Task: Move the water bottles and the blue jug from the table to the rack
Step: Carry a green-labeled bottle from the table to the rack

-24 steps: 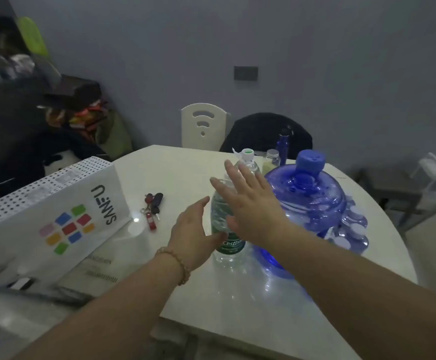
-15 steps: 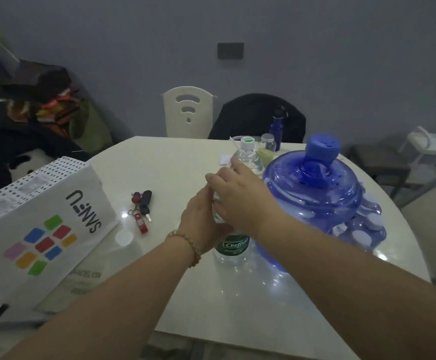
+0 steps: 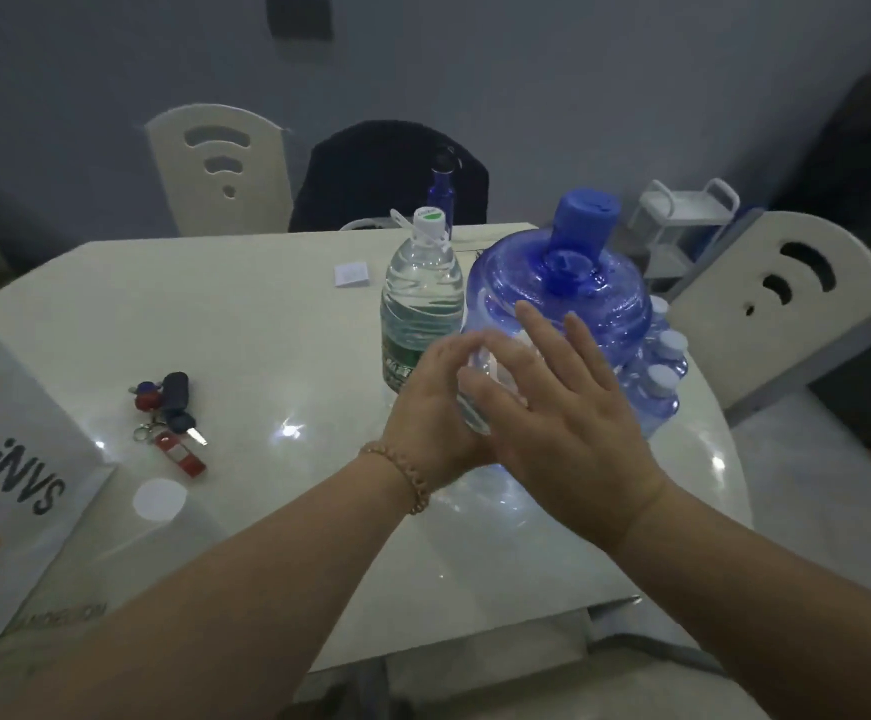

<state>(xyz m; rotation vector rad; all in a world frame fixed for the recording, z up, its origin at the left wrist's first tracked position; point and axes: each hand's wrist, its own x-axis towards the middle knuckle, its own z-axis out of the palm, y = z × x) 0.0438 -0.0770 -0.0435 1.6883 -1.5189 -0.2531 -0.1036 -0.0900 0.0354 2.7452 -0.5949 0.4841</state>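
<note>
While both forearms reach over the table's (image 3: 246, 324) near edge, I see my left hand (image 3: 431, 407) and right hand (image 3: 563, 413), fingers spread and released, against the blue jug (image 3: 594, 309).

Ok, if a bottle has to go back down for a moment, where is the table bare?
Bare: the table between the keys and the clear water bottle, plus the near edge under the forearms. Crowded: the right side, where the blue jug stands beside that bottle with small bottles behind. A white box fills the left corner.
</note>
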